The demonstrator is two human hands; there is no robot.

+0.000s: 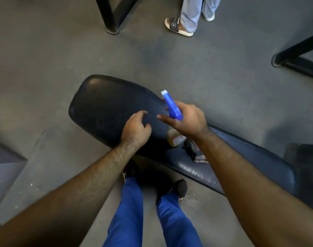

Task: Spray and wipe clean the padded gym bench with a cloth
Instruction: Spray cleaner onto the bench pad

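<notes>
My right hand (191, 120) grips the spray bottle (171, 107), left hand (136, 127) loosely curled and empty over the bench pad (102, 104); wiping remains, cloth (195, 152) unused.

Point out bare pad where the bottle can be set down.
Free: wide end of the bench, beyond the left hand. Also the near strip past the cloth. Crowded: the middle, where the right hand holds the bottle.
</notes>
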